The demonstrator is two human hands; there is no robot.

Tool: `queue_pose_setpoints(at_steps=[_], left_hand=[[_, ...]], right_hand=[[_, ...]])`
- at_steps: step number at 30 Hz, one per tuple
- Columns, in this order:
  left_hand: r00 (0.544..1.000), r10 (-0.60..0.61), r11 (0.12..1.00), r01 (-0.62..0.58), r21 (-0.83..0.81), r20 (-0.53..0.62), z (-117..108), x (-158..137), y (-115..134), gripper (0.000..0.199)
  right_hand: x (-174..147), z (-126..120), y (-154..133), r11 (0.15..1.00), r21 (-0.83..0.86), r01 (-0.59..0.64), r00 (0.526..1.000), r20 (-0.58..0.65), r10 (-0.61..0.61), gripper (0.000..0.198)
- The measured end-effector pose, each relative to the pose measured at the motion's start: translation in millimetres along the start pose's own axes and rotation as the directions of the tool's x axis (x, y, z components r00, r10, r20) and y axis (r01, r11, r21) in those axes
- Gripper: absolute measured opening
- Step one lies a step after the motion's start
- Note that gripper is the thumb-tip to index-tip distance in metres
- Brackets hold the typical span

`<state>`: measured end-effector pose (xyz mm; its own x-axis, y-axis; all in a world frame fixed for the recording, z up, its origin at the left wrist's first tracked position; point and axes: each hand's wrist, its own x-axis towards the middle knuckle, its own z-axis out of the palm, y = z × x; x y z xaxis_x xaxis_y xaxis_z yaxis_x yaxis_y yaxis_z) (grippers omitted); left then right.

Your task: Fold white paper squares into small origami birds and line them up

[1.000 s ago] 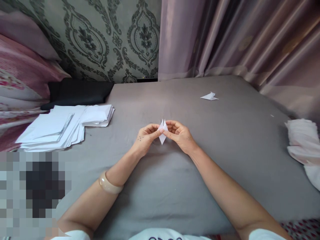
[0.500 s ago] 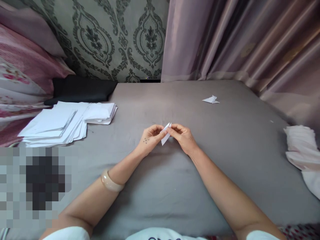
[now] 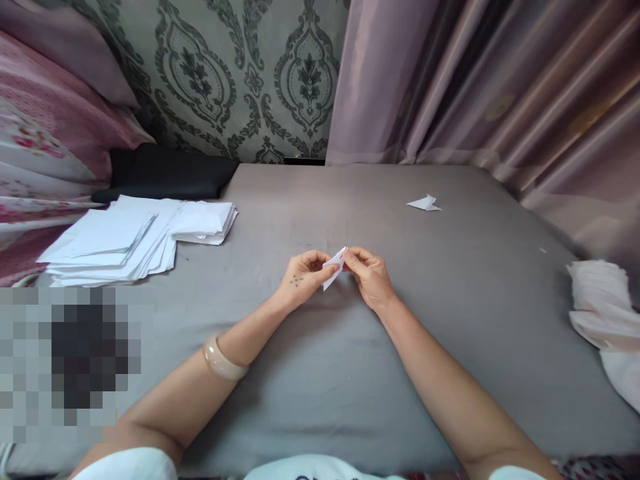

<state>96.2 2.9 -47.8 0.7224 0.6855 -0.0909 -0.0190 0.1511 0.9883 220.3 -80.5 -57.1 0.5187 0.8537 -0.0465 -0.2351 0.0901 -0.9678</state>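
Note:
A small piece of folded white paper (image 3: 332, 269) is held up between my two hands, over the middle of the grey-covered surface (image 3: 320, 387). My left hand (image 3: 304, 277) pinches it from the left, thumb laid across its face. At its upper right tip, my right hand (image 3: 369, 272) grips the paper between thumb and forefinger. The curled fingers behind the paper are partly hidden. Farther back on the right lies another folded white paper piece (image 3: 425, 203) with pointed ends.
Stacks of white paper sheets (image 3: 110, 240) lie at the left, in front of a folded black cloth (image 3: 175, 173). Bunched white fabric (image 3: 600, 300) rests at the right edge. Purple curtains (image 3: 425, 80) and a patterned wall (image 3: 250, 73) border the far side. A blurred patch covers the lower left.
My right thumb and forefinger have shifted slightly right, up to the paper's upper tip. The paper's two upper points now sit closer together. The view has tilted a little.

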Motion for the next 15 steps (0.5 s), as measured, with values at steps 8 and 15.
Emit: queue_pose_setpoints(at_steps=[8, 15], left_hand=[[0.998, -0.031, 0.999, 0.029, 0.033, 0.046, -1.7, -0.7, 0.2, 0.032], [0.986, -0.163, 0.976, 0.165, -0.145, 0.029, -5.7, 0.4, 0.8, 0.028]], right_hand=[[-2.5, 3.3, -3.9, 0.992, -0.074, 0.099, 0.994, -0.049, -0.102, 0.017], [-0.2, 2.4, 0.5, 0.999, -0.019, -0.031, 1.000, 0.001, 0.031, 0.032]])
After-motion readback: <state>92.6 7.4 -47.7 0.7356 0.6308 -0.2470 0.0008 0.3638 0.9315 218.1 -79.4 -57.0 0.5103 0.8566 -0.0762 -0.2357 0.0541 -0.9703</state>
